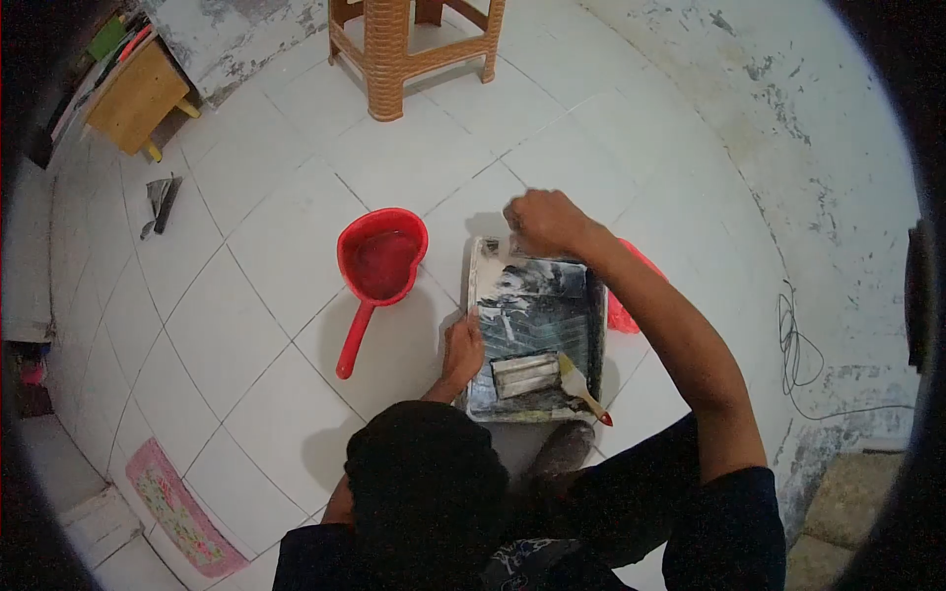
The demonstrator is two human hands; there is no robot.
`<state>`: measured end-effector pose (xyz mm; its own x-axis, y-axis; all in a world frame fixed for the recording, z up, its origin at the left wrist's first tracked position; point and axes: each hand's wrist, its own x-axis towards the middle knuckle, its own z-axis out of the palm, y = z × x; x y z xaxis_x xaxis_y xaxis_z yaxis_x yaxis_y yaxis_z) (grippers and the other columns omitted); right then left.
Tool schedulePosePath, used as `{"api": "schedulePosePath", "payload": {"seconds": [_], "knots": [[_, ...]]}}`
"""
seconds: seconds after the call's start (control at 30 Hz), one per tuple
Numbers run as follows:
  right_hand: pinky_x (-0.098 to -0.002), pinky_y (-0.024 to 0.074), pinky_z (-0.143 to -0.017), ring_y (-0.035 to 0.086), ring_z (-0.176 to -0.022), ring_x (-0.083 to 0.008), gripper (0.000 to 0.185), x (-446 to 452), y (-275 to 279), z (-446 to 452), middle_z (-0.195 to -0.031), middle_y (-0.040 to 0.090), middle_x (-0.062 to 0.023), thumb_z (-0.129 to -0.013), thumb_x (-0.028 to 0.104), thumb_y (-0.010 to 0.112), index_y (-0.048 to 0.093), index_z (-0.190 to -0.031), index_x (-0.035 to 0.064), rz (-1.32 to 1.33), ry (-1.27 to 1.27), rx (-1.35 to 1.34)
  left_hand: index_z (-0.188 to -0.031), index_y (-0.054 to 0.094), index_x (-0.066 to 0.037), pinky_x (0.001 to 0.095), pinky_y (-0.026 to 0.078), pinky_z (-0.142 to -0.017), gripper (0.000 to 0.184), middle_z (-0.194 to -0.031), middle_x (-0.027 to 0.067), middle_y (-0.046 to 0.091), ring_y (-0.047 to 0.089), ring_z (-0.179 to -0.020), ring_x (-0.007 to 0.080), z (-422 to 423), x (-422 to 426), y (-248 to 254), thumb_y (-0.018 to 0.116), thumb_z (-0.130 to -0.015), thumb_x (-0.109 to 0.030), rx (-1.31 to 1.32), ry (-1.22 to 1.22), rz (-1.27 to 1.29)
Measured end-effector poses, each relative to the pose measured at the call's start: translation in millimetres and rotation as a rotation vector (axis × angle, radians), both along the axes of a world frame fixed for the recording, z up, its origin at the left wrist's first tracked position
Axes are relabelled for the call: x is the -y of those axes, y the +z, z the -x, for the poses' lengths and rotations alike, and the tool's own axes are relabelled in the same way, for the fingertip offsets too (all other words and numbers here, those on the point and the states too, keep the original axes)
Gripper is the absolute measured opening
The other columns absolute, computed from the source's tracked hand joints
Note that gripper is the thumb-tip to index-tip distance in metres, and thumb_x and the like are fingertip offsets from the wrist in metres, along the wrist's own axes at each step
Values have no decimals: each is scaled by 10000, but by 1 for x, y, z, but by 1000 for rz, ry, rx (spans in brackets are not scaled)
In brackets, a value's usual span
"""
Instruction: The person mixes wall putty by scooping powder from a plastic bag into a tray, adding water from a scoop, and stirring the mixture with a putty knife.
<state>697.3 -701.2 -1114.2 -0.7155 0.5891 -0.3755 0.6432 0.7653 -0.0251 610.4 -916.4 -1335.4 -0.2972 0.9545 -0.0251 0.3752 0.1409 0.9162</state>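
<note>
A paint tray, smeared with black, white and grey paint, lies on the tiled floor in front of me. My left hand is closed on the tray's left edge. My right hand is a fist over the tray's far end, and whatever it holds is hidden beneath the fingers. In the near part of the tray rests a pale, ridged block. Beside it a paintbrush with a red-tipped handle leans across the tray's near right side.
A red heart-shaped dipper stands left of the tray. Something bright red shows behind my right forearm. Farther off are a brown plastic stool, a putty knife, a wooden box, a pink mat and a loose cable.
</note>
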Motion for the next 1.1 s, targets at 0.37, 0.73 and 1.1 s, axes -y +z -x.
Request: {"api": "schedulePosePath", "payload": {"seconds": [0.37, 0.73, 1.1], "knots": [[-530, 530, -829, 665, -921, -431, 386, 63, -147, -136, -937, 690, -237, -811, 291, 680, 649, -1092, 29, 59, -513, -334, -729, 520, 69, 531, 385, -616, 546, -628, 278, 515, 547, -632, 469, 1, -3, -4, 359, -1074, -324, 131, 47, 13], [-499, 555, -762, 695, -851, -390, 288, 37, -76, 16, -866, 699, -229, -703, 195, 742, 669, -894, -8, -44, -177, -179, -812, 550, 87, 549, 411, -675, 457, -710, 311, 540, 562, -775, 520, -1, -4, 0, 404, -1061, -267, -27, -10, -9], [-467, 564, -778, 701, -939, -340, 322, 23, -48, 20, -959, 710, -187, -711, 165, 737, 672, -995, 28, -39, -38, 8, -867, 562, 70, 553, 421, -660, 410, -701, 288, 562, 593, -720, 476, -4, 2, -22, 404, -1050, -261, -40, -62, 15]]}}
